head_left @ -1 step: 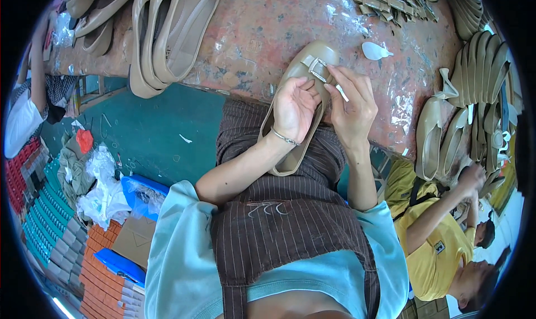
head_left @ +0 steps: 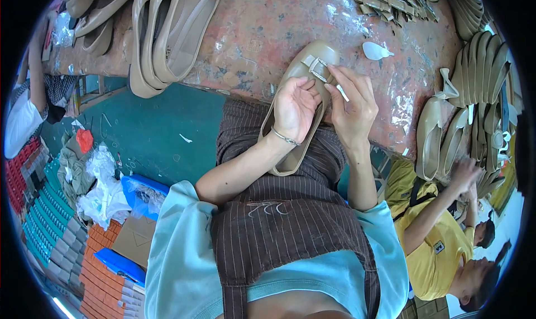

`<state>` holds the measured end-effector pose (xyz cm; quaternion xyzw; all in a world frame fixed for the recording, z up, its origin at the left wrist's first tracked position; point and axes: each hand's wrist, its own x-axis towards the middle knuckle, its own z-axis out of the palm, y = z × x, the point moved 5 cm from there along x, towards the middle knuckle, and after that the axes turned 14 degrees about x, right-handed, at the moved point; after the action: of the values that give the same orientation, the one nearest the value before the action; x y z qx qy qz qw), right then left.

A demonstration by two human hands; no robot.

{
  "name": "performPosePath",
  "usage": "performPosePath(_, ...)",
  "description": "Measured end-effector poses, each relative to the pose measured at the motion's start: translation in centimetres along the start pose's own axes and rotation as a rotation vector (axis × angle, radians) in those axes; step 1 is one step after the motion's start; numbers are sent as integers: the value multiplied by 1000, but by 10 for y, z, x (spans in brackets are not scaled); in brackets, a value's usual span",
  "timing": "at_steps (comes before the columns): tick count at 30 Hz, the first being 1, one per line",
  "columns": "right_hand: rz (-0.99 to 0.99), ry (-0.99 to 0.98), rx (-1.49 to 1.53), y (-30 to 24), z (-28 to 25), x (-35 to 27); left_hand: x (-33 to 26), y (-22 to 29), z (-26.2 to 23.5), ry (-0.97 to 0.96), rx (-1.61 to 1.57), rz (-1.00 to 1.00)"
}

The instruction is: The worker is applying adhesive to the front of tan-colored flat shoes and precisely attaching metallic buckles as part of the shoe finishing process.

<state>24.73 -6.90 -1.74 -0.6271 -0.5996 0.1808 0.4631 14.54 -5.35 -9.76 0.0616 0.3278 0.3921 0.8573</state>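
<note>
Tan shoe [head_left: 316, 48] lies toe over table [head_left: 240, 51], heel over my lap, likely keeping bow [head_left: 318, 68] facing me. Left hand [head_left: 296, 109] loosely curled over opening, grip unclear. Right hand [head_left: 354, 104]: thumb, forefinger apart beside bow; white strip [head_left: 343, 93] between, can't tell if pinched. Blue bin [head_left: 146, 180] holds crumpled clear plastic [head_left: 148, 197].

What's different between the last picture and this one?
The raised hand of the co-worker in the yellow short-sleeved shirt has shifted slightly left in the picture. Otherwise no visible change: the left hand stays over the shiny beige flat shoe, the right hand beside its beige, sparkly-edged bow.
</note>
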Motion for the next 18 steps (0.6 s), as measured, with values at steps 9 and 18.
performPosePath(9, -17, -22, -31, 1, 1, 2, 2, -2, -3, -7, -29, -4)
performPosePath(18, 5, 1, -34, -1, 6, -1, -1, 5, 14, 145, 143, -13)
